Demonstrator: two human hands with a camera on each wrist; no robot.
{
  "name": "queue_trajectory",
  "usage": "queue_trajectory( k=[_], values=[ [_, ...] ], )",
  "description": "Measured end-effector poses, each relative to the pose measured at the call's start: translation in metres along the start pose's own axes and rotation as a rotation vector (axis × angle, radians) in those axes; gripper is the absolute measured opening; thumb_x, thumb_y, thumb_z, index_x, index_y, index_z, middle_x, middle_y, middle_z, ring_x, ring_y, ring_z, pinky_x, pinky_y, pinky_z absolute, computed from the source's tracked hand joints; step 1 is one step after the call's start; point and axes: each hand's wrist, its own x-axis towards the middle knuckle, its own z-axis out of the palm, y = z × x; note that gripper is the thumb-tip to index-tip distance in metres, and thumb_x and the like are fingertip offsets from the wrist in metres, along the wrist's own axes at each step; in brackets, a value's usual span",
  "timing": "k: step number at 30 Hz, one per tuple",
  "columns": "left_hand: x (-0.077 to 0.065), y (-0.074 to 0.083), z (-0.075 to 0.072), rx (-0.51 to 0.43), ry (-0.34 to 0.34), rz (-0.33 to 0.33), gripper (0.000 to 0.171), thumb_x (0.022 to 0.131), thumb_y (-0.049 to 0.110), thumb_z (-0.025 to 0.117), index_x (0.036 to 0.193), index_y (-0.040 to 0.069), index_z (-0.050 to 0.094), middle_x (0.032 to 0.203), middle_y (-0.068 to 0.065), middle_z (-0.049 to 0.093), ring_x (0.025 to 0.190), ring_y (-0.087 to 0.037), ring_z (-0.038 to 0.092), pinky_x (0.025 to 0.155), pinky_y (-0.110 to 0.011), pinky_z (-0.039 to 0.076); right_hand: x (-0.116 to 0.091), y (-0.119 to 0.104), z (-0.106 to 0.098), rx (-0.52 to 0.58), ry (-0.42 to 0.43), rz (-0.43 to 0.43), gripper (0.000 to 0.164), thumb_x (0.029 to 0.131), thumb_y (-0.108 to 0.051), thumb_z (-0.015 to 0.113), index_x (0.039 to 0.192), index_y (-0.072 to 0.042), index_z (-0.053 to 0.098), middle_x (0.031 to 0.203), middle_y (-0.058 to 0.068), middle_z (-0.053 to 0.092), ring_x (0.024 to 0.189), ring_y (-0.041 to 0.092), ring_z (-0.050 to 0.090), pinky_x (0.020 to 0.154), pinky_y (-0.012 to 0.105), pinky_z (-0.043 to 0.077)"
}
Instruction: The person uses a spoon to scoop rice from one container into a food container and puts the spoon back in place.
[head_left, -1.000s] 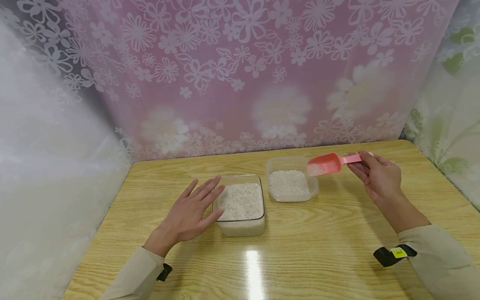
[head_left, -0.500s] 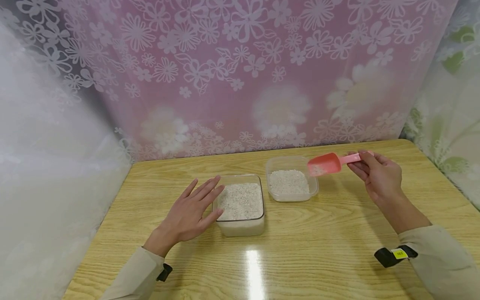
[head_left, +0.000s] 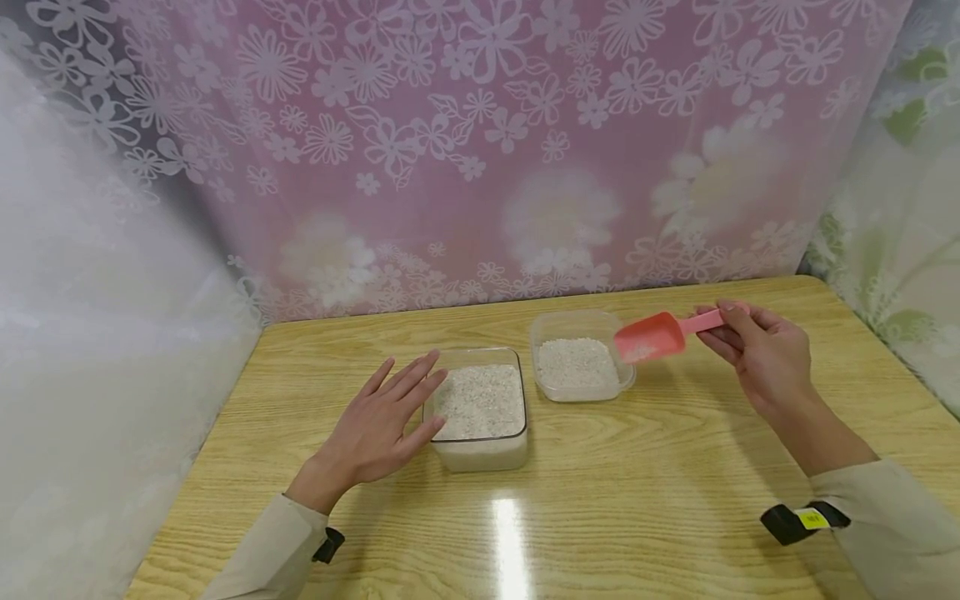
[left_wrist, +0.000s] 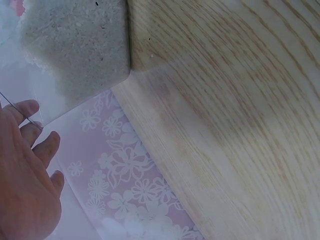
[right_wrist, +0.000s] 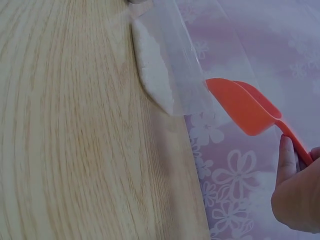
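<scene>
My right hand (head_left: 772,358) pinches the handle of a pink scoop (head_left: 651,337), whose bowl overlaps the right rim of a low clear container (head_left: 543,367) in the head view. A little rice shows near the scoop's lip. Rice (head_left: 577,363) fills part of that container; the right wrist view shows the scoop (right_wrist: 247,107) raised above its rim. My left hand (head_left: 378,421) lies with spread, straight fingers against the left side of a larger clear container (head_left: 487,457), fingertips at its rim. Rice (left_wrist: 80,45) fills much of this one.
Both containers stand side by side on a wood-grain table (head_left: 615,517). Behind them the table's far edge meets a pink flowered curtain (head_left: 450,208). Pale sheeting (head_left: 97,333) hangs at the left, and a green-leafed curtain (head_left: 900,258) hangs at the right.
The scoop's bowl has dipped slightly, and the rice in it has shifted and dwindled to a little near its lip. My right hand has moved slightly right. My left hand stays in place.
</scene>
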Motion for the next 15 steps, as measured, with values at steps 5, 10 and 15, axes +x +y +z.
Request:
queue_trajectory(
  k=[5, 10, 15],
  values=[
    [0.000, 0.000, 0.000, 0.003, -0.001, 0.002, 0.061, 0.101, 0.052, 0.033, 0.151, 0.017, 0.033, 0.158, 0.001, 0.018, 0.142, -0.014, 0.019, 0.117, -0.042, 0.006, -0.002, 0.000, 0.001, -0.015, -0.010, -0.010, 0.015, 0.091, -0.001, 0.061, 0.103, 0.008, 0.063, 0.097, 0.019, 0.070, 0.092, 0.028, 0.068, 0.078, 0.035, 0.054],
    [0.000, 0.000, 0.001, 0.013, -0.001, 0.003, 0.061, 0.101, 0.052, 0.032, 0.151, 0.018, 0.033, 0.158, 0.001, 0.017, 0.142, -0.014, 0.018, 0.117, -0.042, 0.005, -0.005, 0.001, 0.004, -0.055, -0.059, -0.050, 0.017, 0.092, 0.001, 0.060, 0.106, 0.010, 0.062, 0.099, 0.021, 0.069, 0.094, 0.029, 0.068, 0.079, 0.035, 0.053],
    [0.000, 0.000, 0.000, 0.007, -0.008, 0.002, 0.061, 0.101, 0.052, 0.032, 0.151, 0.018, 0.032, 0.158, 0.001, 0.016, 0.142, -0.013, 0.018, 0.117, -0.042, 0.005, -0.009, 0.003, 0.012, -0.174, -0.121, -0.126, 0.021, 0.092, 0.001, 0.060, 0.109, 0.013, 0.060, 0.099, 0.021, 0.069, 0.092, 0.028, 0.068, 0.079, 0.035, 0.051]
  ],
)
